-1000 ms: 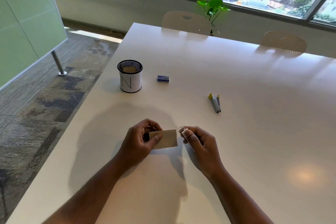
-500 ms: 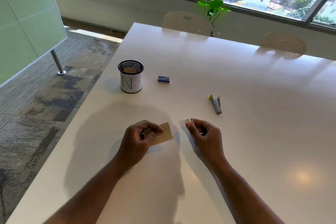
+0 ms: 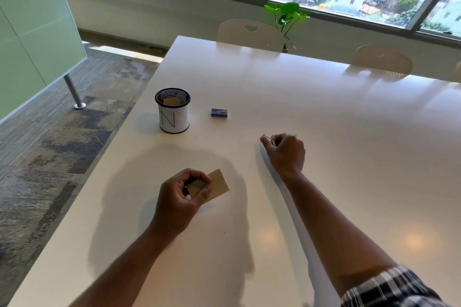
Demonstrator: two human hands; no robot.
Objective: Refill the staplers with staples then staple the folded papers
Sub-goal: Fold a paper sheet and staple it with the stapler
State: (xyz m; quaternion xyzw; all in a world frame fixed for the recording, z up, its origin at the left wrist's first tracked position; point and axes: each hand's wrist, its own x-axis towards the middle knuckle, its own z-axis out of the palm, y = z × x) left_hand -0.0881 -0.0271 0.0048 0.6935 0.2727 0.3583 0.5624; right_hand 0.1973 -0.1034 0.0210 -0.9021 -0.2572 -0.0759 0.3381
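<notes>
progress: looked like mid-way to me; one folded paper [image 3: 219, 185] was in the left hand [image 3: 183, 194], another brown piece sat inside the mesh cup [image 3: 172, 109], so I'd guess that one was done; can't see a staple on either, too small to tell
left grip: thumb and curled fingers pinched the near-left end of the folded paper, the rest of it poking out to the right and up off the counter [image 3: 324, 157]
right grip: right hand [image 3: 287, 153] was curled round a small white stapler [image 3: 267, 139], whose tip stuck out on the left of the fist; a bit of yellow showed just past the knuckles, possibly the second stapler, mostly hidden
paper vs stapler: well apart; the paper sat down-left of the right grip, so no stapling was going on
staple box [image 3: 219, 112]: blue, up-left of the right grip, just right of the cup; shut as far as I could tell
left to do: my guess, any papers not yet stapled; the refill status isn't visible
</notes>
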